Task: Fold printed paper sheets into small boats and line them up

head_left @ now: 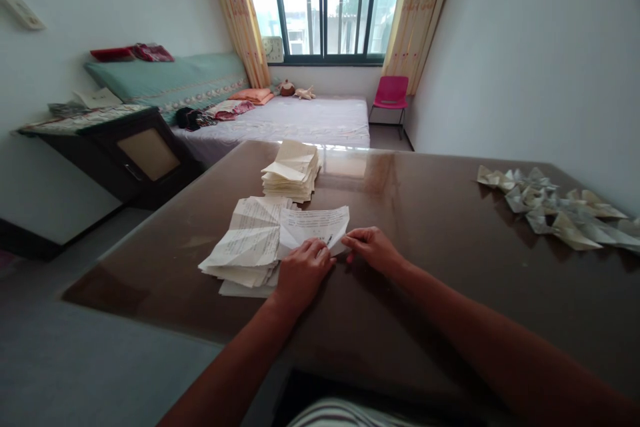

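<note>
The printed sheet of paper (314, 219) is near the middle of the frame, on the brown table (450, 273), its left edge overlapping the pile of creased pages (245, 240). The left hand (304, 268) lies with its fingers over the lower edge of this sheet; whether the thumb also grips it from beneath, I cannot tell. The right hand (373, 248) has its thumb and forefinger pinched together on the right corner. The sheet looks very light, thin and soft, so it should bend easily, but a strong pull could tear it, and on the glossy table top it may slide. I judge that a corner or an edge is the best place to hold, with flat fingers pressing the rest. A thicker stack of yellowish paper (291, 170) is above the pile, and folded paper pieces (550, 207) are scattered at the right. As for containers, the dark cabinet (149, 155) at the left has its door closed, so its contents are hidden.
</note>
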`<state>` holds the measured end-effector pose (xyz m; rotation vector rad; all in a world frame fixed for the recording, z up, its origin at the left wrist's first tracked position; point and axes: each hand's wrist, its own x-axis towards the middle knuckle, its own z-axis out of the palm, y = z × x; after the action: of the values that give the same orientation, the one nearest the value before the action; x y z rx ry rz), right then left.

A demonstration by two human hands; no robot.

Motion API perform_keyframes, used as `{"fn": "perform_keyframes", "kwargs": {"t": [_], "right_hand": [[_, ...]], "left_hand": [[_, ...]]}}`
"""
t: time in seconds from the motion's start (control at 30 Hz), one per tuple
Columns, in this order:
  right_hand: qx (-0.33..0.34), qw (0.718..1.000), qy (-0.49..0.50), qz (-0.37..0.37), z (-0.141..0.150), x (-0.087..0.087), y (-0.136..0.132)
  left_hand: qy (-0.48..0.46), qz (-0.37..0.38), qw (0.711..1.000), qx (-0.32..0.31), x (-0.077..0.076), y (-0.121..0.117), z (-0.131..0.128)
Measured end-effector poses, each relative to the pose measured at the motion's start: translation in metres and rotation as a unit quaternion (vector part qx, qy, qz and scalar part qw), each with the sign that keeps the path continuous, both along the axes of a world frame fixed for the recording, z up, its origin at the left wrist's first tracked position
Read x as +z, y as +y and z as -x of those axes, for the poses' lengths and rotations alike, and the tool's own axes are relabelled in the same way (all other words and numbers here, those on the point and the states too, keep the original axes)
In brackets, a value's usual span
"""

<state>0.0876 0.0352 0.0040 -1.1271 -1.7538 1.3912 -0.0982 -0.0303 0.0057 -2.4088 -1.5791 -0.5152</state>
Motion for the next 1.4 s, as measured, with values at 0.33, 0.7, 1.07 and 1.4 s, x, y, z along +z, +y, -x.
{"fn": "perform_keyframes", "kwargs": {"t": [0.33,0.7,1.07,1.4], "right_hand": [[-0.057,0.997,0.053,-0.011,-0.007,-0.013,-0.003],[-0.016,0.997,0.069,0.012,-0.019,-0.012,0.001],[-0.065,0.967,0.214,0.119,-0.039,-0.015,0.007],[-0.166,0.940,0.285,0.088,-0.051,-0.022,0.023]], "left_hand": [[-0.034,0.009,0.999,0.003,-0.004,0.000,-0.002],[-0.052,0.072,0.996,-0.004,0.002,0.001,-0.008],[0.032,0.093,0.994,0.043,0.004,0.004,0.004],[0.075,-0.052,0.967,0.238,0.092,-0.012,0.049]]}}
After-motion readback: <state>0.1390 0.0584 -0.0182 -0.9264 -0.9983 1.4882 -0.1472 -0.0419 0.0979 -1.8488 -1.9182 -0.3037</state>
